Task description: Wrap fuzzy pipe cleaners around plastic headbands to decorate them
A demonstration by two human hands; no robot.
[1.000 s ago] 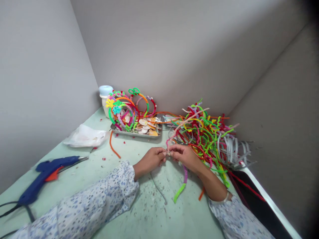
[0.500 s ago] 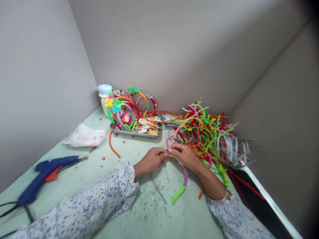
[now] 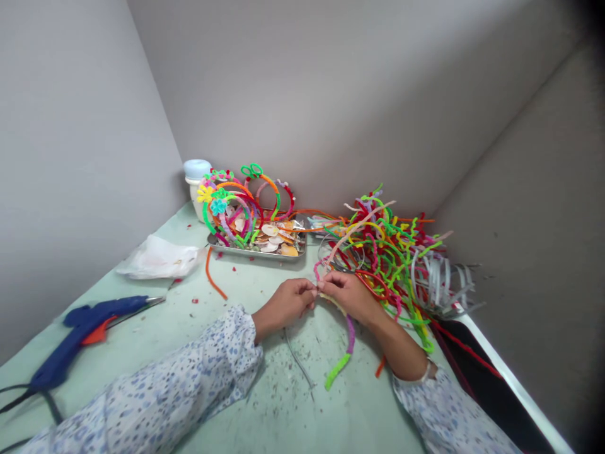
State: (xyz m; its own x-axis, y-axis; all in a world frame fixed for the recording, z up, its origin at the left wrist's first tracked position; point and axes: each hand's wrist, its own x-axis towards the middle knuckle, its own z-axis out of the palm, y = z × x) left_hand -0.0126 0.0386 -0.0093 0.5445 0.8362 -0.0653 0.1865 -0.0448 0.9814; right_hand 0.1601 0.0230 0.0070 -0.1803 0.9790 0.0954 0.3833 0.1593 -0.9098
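Both my hands meet over the middle of the table, fingertips almost touching. Between them is a headband, its right side wrapped in cream, purple and green pipe cleaner and hanging below my right hand. That hand is closed, thumb and fingers pinching the band near its top. My left hand also pinches at the same spot, and a thin bare grey band end comes down beneath it. A pink pipe cleaner end sticks up just behind the fingertips. The exact pinch point is hidden by the fingers.
A metal tray holds finished headbands and shell-like pieces. Tangled pipe cleaners and grey bands lie at right. A blue glue gun, a plastic bag, an orange pipe cleaner and a lidded bottle are at left.
Almost nothing differs. The view has shifted slightly, and both hands keep their pinch on the headband in the same place.
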